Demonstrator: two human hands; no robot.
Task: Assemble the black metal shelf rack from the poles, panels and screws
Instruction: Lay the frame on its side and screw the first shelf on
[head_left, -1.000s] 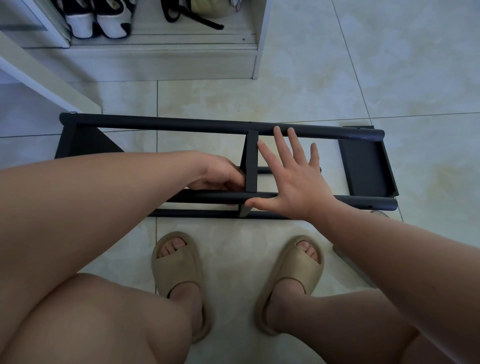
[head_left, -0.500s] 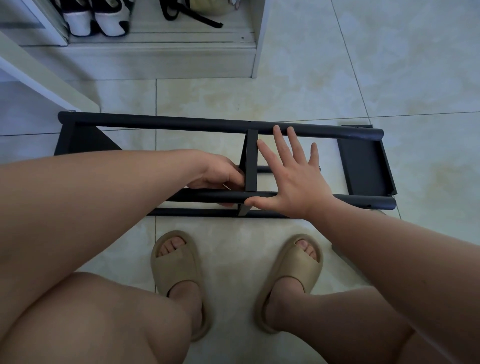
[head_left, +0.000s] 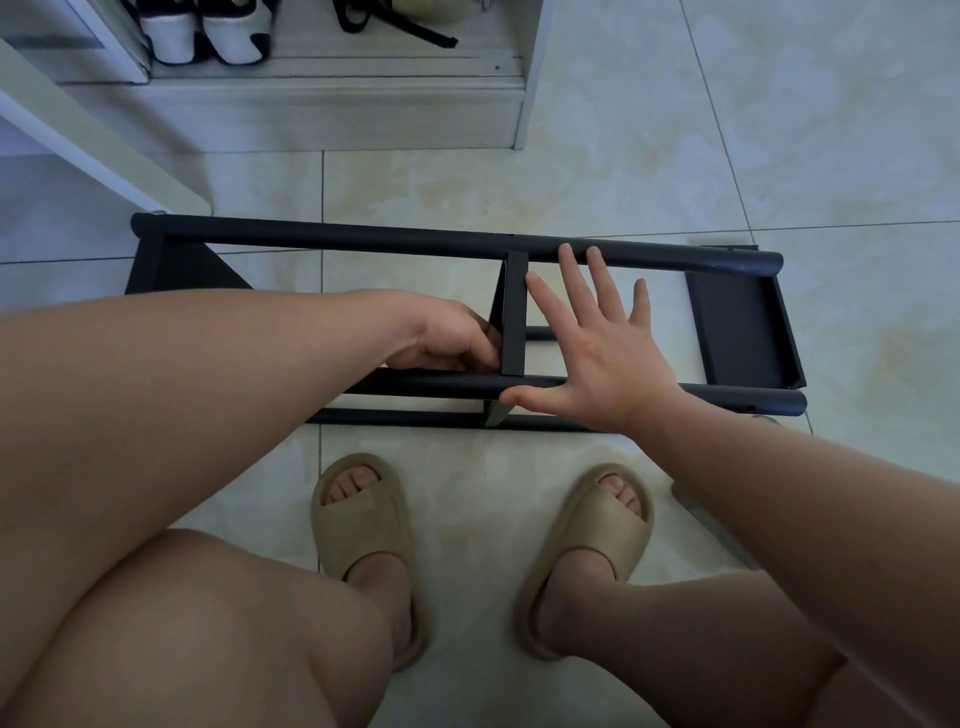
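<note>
The black metal rack lies on its side on the tiled floor. Its far pole (head_left: 363, 241) and near pole (head_left: 727, 397) run left to right, joined by a left end panel (head_left: 182, 270), a middle panel (head_left: 514, 317) and a right end panel (head_left: 737, 327). My left hand (head_left: 452, 340) sits against the left face of the middle panel, just above the near pole, with its fingers curled; what they hold is hidden. My right hand (head_left: 597, 364) is spread flat to the right of that panel, thumb on the near pole and fingertips reaching the far pole.
A white shoe cabinet (head_left: 337, 104) with shoes (head_left: 208, 41) stands beyond the rack. A white board (head_left: 104, 145) slants down at the left. My feet in beige sandals (head_left: 363, 519) stand just in front of the rack. A grey strip (head_left: 717, 525) lies under my right forearm.
</note>
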